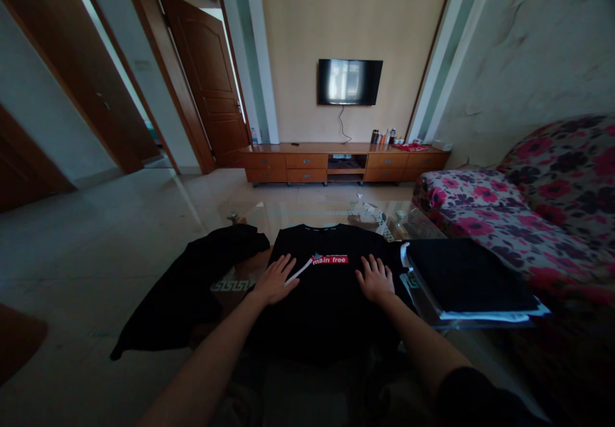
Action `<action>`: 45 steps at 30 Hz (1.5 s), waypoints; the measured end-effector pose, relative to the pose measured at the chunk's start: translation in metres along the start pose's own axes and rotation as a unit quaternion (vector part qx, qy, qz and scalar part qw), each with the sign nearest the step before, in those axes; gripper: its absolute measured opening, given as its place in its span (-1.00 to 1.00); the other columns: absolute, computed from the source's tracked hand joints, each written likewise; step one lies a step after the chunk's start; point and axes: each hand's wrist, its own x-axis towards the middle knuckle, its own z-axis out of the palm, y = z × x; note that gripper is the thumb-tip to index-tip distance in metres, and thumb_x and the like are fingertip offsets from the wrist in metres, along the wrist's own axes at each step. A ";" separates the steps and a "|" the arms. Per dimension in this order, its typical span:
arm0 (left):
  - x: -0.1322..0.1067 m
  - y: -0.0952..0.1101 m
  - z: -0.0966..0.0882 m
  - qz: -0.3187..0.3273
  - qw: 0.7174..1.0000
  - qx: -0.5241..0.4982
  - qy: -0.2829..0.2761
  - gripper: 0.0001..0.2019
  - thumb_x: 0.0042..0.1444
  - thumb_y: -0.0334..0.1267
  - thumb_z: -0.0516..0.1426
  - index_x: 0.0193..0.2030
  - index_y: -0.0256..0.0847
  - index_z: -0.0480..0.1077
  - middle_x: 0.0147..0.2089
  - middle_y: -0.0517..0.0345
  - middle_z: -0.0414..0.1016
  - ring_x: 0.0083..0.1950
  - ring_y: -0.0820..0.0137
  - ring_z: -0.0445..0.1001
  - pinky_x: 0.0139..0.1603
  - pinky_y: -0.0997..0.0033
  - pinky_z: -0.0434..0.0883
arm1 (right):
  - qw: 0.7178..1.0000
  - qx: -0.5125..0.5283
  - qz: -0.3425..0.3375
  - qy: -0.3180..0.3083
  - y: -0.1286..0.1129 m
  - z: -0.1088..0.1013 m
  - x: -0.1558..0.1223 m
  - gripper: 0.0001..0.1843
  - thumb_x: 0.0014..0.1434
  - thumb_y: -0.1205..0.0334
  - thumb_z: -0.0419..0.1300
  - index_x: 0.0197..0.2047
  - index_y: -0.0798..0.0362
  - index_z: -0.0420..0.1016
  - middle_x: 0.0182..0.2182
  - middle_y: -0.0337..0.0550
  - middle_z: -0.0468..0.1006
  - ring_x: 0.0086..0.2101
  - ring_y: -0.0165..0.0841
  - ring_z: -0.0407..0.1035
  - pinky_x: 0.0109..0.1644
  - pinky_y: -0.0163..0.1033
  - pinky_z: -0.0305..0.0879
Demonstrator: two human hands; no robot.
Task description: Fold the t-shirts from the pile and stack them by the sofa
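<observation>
A black T-shirt [327,299] with a red and white chest label lies spread on a glass coffee table [307,212] in front of me. My left hand [276,279] rests flat on its left chest area, fingers spread. My right hand [375,279] lies flat on the right chest area, fingers also spread. Neither hand holds anything. The shirt's left sleeve area [192,286] drapes off the table's left side.
A stack of folded black garments [468,276] lies to the right on the table corner. A floral sofa [528,202] stands at the right. A wooden TV cabinet [343,161] and wall TV [350,81] are at the far wall. Doors [211,81] stand on the left.
</observation>
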 end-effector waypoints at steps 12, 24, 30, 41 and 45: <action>-0.006 -0.056 -0.032 -0.145 0.982 -0.077 0.089 -0.42 0.41 -0.05 -0.21 0.45 -0.22 0.17 0.51 0.04 0.13 0.52 0.32 0.06 0.49 0.24 0.03 | 1.000 -0.004 -0.006 0.001 0.002 0.005 0.003 -0.26 0.41 -0.20 -0.24 0.54 -0.08 -0.05 0.51 -0.11 -0.16 0.45 -0.09 -0.33 0.44 0.13 -0.36; -0.027 -0.054 -0.023 -0.100 0.995 0.016 -0.018 -0.43 0.36 -0.06 -0.11 0.49 0.05 0.09 0.55 0.22 0.01 0.57 0.31 -0.14 0.52 0.11 -0.22 | 1.000 0.009 -0.026 0.001 0.002 0.000 0.000 -0.28 0.42 -0.17 -0.21 0.53 -0.08 -0.04 0.51 -0.11 -0.15 0.46 -0.12 -0.34 0.45 0.10 -0.37; -0.015 -0.043 -0.030 -0.090 0.993 0.064 0.037 -0.50 0.19 -0.20 0.08 0.29 -0.09 0.37 0.54 0.12 0.04 0.58 0.22 -0.14 0.54 0.05 -0.26 | 0.994 0.055 -0.078 0.049 0.004 -0.016 0.003 -0.45 0.42 -0.01 -0.12 0.38 -0.10 0.28 0.47 -0.14 0.02 0.40 -0.16 -0.13 0.41 0.00 -0.18; 0.005 -0.039 -0.002 -0.037 0.999 -0.022 0.016 -0.39 0.34 0.05 -0.05 0.47 -0.07 0.15 0.55 0.08 0.01 0.55 0.19 -0.03 0.49 0.13 -0.01 | 0.920 0.171 0.316 0.155 0.040 -0.039 0.033 -0.36 0.21 0.12 0.11 0.30 0.21 0.19 0.19 0.40 0.27 0.16 0.12 0.27 0.10 0.10 0.31; 0.004 -0.050 -0.005 -0.035 0.999 -0.021 0.015 -0.39 0.33 0.06 -0.02 0.47 -0.05 0.16 0.55 0.11 0.02 0.55 0.21 -0.03 0.50 0.15 -0.03 | 0.931 0.184 0.298 0.104 0.056 -0.038 0.043 -0.34 0.12 0.13 0.20 0.22 0.32 0.31 0.08 0.43 0.42 0.08 0.06 0.40 0.10 0.01 0.35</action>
